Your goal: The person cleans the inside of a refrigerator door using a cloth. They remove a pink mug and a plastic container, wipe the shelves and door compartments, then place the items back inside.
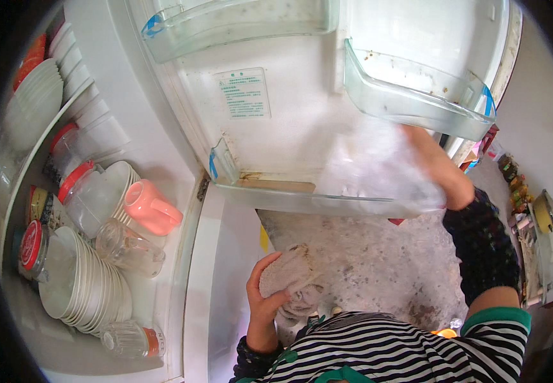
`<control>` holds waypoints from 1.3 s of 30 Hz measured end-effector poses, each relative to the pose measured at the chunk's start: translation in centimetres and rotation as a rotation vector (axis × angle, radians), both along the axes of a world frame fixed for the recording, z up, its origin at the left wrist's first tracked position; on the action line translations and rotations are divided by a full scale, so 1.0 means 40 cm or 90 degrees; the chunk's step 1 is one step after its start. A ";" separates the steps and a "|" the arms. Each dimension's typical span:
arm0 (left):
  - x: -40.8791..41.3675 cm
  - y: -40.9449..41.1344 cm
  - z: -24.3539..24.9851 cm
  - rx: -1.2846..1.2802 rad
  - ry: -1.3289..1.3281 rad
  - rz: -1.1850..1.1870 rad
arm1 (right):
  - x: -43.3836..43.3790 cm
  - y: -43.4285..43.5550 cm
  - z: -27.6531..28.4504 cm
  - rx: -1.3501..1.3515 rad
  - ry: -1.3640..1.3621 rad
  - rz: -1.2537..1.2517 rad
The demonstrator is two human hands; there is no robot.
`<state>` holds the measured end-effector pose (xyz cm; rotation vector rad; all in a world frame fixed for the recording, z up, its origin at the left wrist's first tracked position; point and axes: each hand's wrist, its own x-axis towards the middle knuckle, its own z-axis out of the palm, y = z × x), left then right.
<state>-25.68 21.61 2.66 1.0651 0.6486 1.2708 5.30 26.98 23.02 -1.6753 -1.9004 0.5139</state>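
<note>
My left hand (263, 289) is closed around a bunched, pale grey cloth (288, 275) with a dirty edge, low in front of my body. My right hand (432, 158) is at the right side of the fridge door. It grips a thin whitish plastic bag (369, 158), which is motion-blurred and covers the fingers. The bag hangs at the lower clear door bin (276, 203), overlapping its right half. Brown grime shows along the inside of that bin. Just above the hand sits another clear door bin (415, 103), with small brown specks in it.
The fridge door (199, 100) stands open. A third bin (247, 21) is at the top. On the left, the fridge compartment holds stacked white bowls (94, 287), a pink mug (149, 206), glass cups (130, 249) and red-lidded jars (77, 191). Stained concrete floor (381, 258) lies below.
</note>
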 end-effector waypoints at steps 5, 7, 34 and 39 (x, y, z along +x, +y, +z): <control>0.030 0.027 -0.008 0.008 -0.006 -0.046 | 0.093 -0.052 -0.022 0.007 -0.028 0.166; 0.032 0.029 -0.013 0.028 0.011 -0.054 | 0.109 -0.003 -0.036 -0.015 -0.133 0.291; 0.009 0.002 0.019 0.053 0.073 0.029 | 0.571 -0.353 -0.517 0.548 0.096 -0.477; -0.005 -0.010 0.104 0.141 0.215 0.071 | 0.539 -0.361 -0.564 0.457 0.079 -0.534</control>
